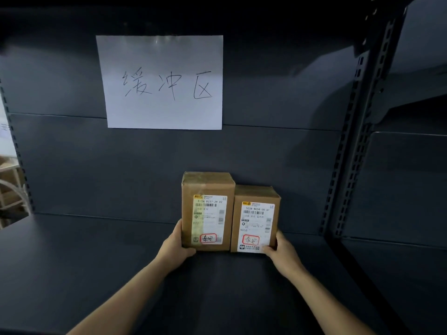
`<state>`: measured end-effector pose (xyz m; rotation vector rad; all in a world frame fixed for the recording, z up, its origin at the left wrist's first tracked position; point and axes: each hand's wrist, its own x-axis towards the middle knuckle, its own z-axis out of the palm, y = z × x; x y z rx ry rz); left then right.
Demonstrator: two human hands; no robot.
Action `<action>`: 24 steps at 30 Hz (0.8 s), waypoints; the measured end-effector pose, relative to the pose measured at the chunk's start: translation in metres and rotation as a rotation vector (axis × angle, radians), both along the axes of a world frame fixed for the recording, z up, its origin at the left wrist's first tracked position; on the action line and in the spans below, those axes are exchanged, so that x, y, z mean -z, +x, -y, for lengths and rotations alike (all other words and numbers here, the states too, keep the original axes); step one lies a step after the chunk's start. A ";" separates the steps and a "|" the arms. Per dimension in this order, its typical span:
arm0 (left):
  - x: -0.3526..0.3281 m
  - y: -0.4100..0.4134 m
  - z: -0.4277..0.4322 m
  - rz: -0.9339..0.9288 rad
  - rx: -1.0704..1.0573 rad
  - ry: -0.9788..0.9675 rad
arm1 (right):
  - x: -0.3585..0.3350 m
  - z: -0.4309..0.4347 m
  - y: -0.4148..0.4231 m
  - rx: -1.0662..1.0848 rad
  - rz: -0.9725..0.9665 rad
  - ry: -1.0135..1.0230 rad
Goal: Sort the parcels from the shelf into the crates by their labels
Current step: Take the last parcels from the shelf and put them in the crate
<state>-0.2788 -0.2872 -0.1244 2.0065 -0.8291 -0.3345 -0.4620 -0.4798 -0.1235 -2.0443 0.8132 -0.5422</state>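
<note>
Two brown cardboard parcels stand upright and touching on the matte dark metal shelf [96,262], close to its back panel. The taller parcel [208,211] has taped seams and a glossy white label. The squatter parcel [255,221] to its right carries a similar one. The left hand [175,245] grips the taller parcel's lower left edge, thumb on the front. The right hand [283,252] clasps the squatter parcel's lower right corner likewise. A smooth white paper sheet [162,81] with handwritten characters hangs above.
</note>
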 end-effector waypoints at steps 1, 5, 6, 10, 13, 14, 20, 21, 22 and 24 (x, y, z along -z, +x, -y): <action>-0.001 0.000 -0.001 -0.005 0.004 -0.020 | -0.002 0.000 -0.002 0.000 0.020 0.012; -0.012 -0.002 -0.012 -0.040 0.062 -0.118 | -0.013 -0.001 -0.015 -0.023 0.145 0.056; -0.015 -0.004 -0.016 -0.066 0.083 -0.155 | -0.017 -0.002 -0.018 -0.032 0.184 0.060; -0.029 -0.018 -0.030 -0.161 0.117 -0.306 | -0.031 -0.009 -0.030 -0.052 0.320 0.067; -0.038 -0.032 -0.038 -0.175 0.076 -0.396 | -0.035 -0.016 -0.035 -0.063 0.359 0.071; -0.041 -0.036 -0.040 -0.175 0.063 -0.417 | -0.035 -0.019 -0.036 -0.067 0.362 0.073; -0.042 -0.050 -0.056 -0.136 0.021 -0.422 | -0.038 -0.027 -0.043 -0.104 0.360 0.065; -0.041 -0.053 -0.059 -0.135 0.011 -0.424 | -0.038 -0.029 -0.043 -0.114 0.357 0.064; -0.039 -0.055 -0.062 -0.135 0.001 -0.426 | -0.037 -0.031 -0.043 -0.121 0.352 0.063; -0.038 -0.060 -0.070 -0.133 -0.017 -0.433 | -0.035 -0.035 -0.043 -0.131 0.337 0.066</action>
